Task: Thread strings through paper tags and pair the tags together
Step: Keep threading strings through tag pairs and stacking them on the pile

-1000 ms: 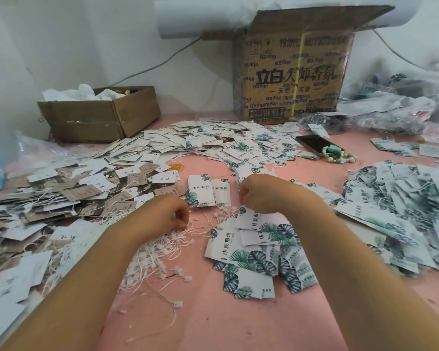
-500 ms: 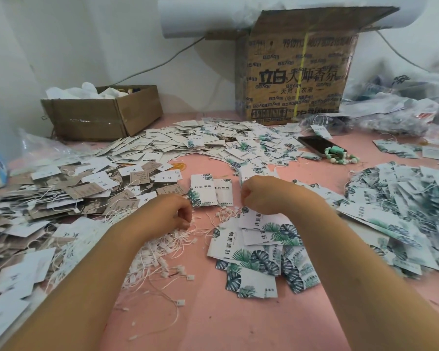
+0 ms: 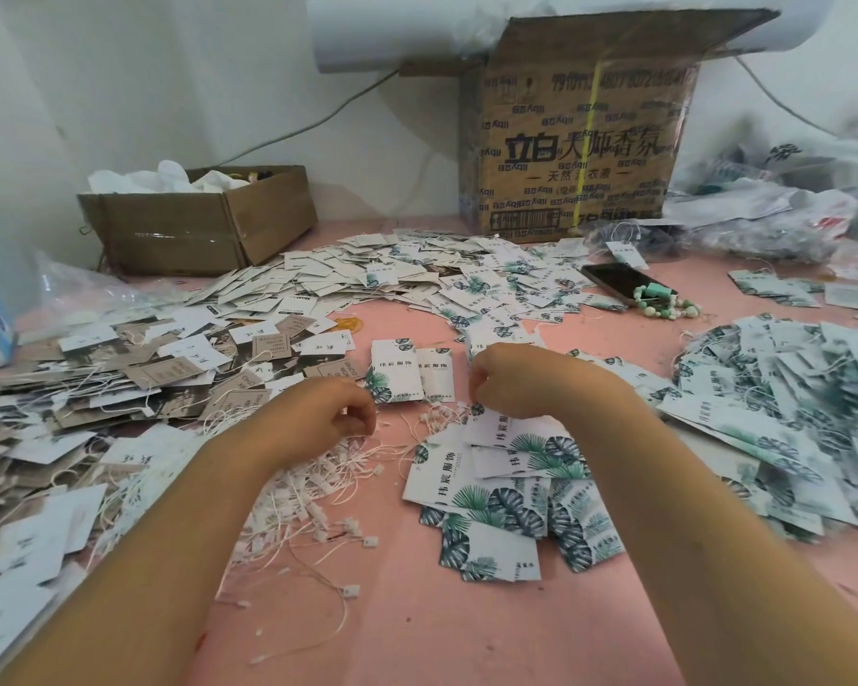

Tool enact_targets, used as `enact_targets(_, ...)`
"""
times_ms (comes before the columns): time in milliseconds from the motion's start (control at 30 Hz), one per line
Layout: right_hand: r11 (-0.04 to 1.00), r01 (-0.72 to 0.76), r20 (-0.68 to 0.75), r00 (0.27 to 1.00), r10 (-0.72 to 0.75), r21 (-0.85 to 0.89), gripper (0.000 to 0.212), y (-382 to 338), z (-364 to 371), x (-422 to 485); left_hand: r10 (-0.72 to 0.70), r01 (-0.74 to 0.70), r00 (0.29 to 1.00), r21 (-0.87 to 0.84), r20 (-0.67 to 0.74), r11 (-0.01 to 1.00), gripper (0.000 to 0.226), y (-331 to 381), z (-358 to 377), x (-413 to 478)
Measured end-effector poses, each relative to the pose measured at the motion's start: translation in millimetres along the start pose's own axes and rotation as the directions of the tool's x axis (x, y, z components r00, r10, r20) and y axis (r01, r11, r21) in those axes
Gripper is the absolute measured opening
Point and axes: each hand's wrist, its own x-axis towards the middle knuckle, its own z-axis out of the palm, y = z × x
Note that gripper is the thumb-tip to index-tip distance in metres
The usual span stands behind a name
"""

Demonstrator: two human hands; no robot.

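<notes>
Head view. Your left hand [image 3: 318,420] is curled over the string pile [image 3: 313,492]. Your right hand [image 3: 513,383] is curled at the top edge of the leaf-print tags [image 3: 491,492]. Can't tell whether either pinches anything. Likely step: picking a string and a tag. Next, line the string end up with the tag's hole.
</notes>
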Motion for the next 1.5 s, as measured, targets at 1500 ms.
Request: enact_targets(1500,0.891,0.423,-0.492,0.818,-0.299,0.163,0.006,-34,36,6,-0.066,-0.04,0.981,-0.53,-0.18,0.847,0.011,24,-16,-3)
